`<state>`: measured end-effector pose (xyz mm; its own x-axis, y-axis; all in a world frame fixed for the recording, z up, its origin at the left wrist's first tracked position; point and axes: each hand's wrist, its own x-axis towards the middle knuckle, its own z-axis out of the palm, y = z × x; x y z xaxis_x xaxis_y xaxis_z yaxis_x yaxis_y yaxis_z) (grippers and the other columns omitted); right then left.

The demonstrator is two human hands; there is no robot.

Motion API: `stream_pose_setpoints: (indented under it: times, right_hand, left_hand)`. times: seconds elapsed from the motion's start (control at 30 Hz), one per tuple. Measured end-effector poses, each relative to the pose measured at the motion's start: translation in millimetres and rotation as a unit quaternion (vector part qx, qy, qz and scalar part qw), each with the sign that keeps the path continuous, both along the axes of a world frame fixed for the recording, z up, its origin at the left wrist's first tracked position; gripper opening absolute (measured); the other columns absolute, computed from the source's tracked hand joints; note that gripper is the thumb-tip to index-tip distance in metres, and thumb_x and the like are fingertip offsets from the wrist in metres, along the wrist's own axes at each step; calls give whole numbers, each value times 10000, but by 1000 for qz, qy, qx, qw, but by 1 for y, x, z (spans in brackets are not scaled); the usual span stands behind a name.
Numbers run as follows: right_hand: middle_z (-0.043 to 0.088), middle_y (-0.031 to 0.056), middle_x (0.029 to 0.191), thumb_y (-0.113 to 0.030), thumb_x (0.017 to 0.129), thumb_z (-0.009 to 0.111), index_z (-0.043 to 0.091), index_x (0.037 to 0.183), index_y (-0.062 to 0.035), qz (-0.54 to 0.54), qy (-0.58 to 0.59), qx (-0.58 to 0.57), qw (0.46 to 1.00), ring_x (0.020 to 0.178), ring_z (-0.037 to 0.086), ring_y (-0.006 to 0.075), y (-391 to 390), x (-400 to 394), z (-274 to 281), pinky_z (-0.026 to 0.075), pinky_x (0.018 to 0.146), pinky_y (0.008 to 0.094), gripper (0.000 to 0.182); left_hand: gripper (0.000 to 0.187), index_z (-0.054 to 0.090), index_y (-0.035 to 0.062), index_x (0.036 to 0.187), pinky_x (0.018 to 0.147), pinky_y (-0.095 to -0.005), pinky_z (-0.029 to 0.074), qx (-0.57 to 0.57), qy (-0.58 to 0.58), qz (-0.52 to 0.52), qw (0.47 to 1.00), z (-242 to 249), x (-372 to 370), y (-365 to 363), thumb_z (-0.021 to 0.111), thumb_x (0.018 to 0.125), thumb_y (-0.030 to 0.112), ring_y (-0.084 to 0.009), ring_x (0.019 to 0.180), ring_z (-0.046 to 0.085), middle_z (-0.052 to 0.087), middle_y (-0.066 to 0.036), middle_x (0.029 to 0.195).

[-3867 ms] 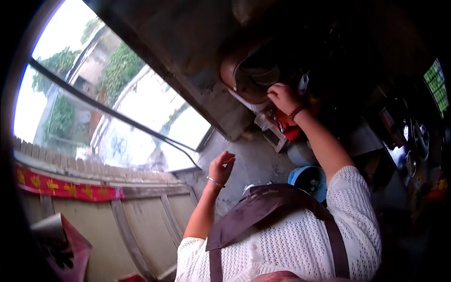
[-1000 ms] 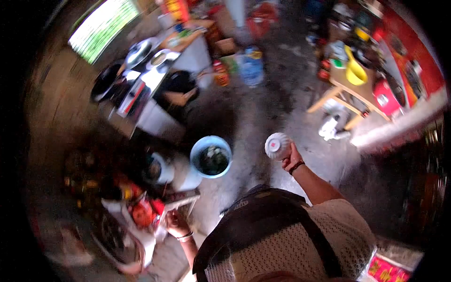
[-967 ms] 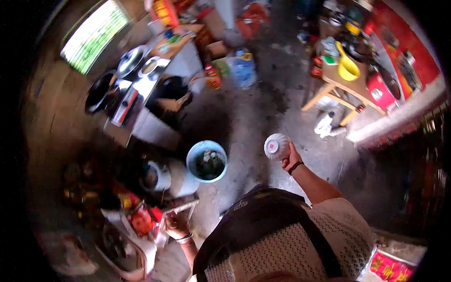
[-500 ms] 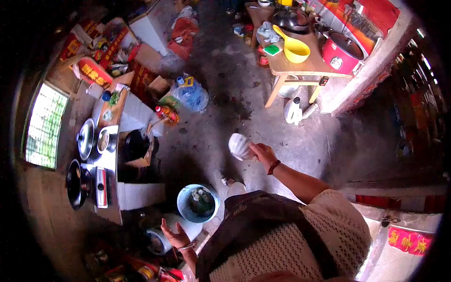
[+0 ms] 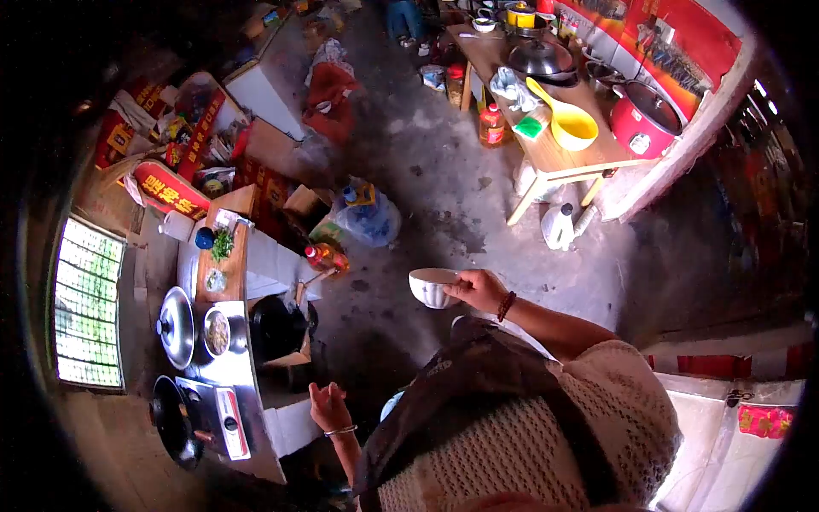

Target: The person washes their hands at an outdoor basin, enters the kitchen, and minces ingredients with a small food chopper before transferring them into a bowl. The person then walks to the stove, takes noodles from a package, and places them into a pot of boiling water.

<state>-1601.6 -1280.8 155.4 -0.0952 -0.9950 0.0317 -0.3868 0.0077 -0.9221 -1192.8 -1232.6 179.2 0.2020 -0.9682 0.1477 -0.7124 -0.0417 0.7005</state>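
Note:
A white bowl (image 5: 429,293) is pinched by its rim between the thumb and fingers of my right hand (image 5: 479,290). It is upright in front of my body, above the floor, and its inside is mostly hidden. My left hand (image 5: 328,408) hangs low on the left with nothing in it, the fingers loosely bent and a little apart. Nearest to that hand is the counter with a gas stove (image 5: 230,424), a black wok (image 5: 177,422), a pot lid (image 5: 176,327) and a dish of food (image 5: 217,331).
At the upper right, a wooden table (image 5: 546,162) carries a yellow ladle (image 5: 573,126), a red cooker (image 5: 644,124) and a lidded wok (image 5: 543,60). A white jug (image 5: 558,229) stands by its leg. On the floor are an oil bottle (image 5: 327,257) and a large water bottle (image 5: 368,218).
The bowl has gone from tilted to upright in my right hand. My view has shifted toward the counter, and the blue bucket is now almost hidden behind my apron. My left fingers are more bent.

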Motion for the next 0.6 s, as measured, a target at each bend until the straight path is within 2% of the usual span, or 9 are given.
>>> stream_pose_setpoints:
  times: [0.03,0.13,0.17,0.27,0.3,0.37,0.47,0.53,0.6]
  right_hand:
    - [626,66,637,-393,807,690,641,772,-15,-6,21,-3,1000,592,604,142,-13,2,-1,481,555,315,383]
    - [636,68,641,-365,808,693,642,767,-15,-3,53,22,998,599,610,138,-61,7,-11,475,555,306,356]
    - [622,62,623,-338,815,694,636,758,-9,8,49,25,998,580,588,121,-81,11,-17,458,536,298,339]
    - [622,52,619,-296,819,693,648,771,0,55,11,34,998,585,571,88,-148,34,-33,455,538,280,303]
    - [641,71,643,-332,798,704,654,769,-7,77,37,29,996,597,601,126,-171,42,-37,473,560,301,330]
    - [654,88,659,-357,777,716,657,757,-13,127,73,34,989,597,622,163,-230,67,-31,485,573,321,350]
    - [639,80,639,-323,778,717,653,736,-16,194,59,58,978,577,593,148,-308,113,-29,464,556,317,317]
    - [618,89,646,-314,768,722,647,719,-16,254,40,42,965,596,585,173,-353,147,-9,460,577,313,311]
    - [607,95,661,-308,759,728,642,717,-13,304,70,-24,950,599,577,183,-396,183,-3,457,573,309,310]
  left_hand:
    - [377,506,20,1143,573,-332,508,-39,69,6,997,-21,14,-17,607,886,276,-206,587,642,664,-86,700]
    - [405,512,12,1140,616,-321,510,-45,94,65,992,-40,38,-48,610,881,308,-210,649,651,665,-99,722]
    - [388,474,5,1187,684,-315,518,-69,-25,48,996,-42,46,-58,609,880,200,-205,748,650,674,-112,905]
    - [463,384,14,1278,756,-325,521,-113,124,26,986,-43,47,-97,585,864,51,-217,838,634,612,-107,1139]
    - [523,333,25,1315,746,-316,527,-19,334,95,938,-47,61,-110,570,850,-3,-207,845,627,572,-97,1205]
    - [553,313,45,1339,709,-324,529,50,511,187,838,-43,83,-130,560,848,-16,-171,852,609,556,-85,1231]
    - [576,308,75,1338,538,-285,517,46,191,190,962,5,65,-151,544,825,-38,-124,672,606,608,-48,1179]
    - [602,309,99,1341,449,-243,491,16,79,207,975,13,75,-163,544,808,-53,-110,538,567,624,-47,1170]
    - [682,300,133,1373,549,-241,507,69,25,242,968,16,82,-173,542,771,-77,-104,582,545,609,-44,1202]
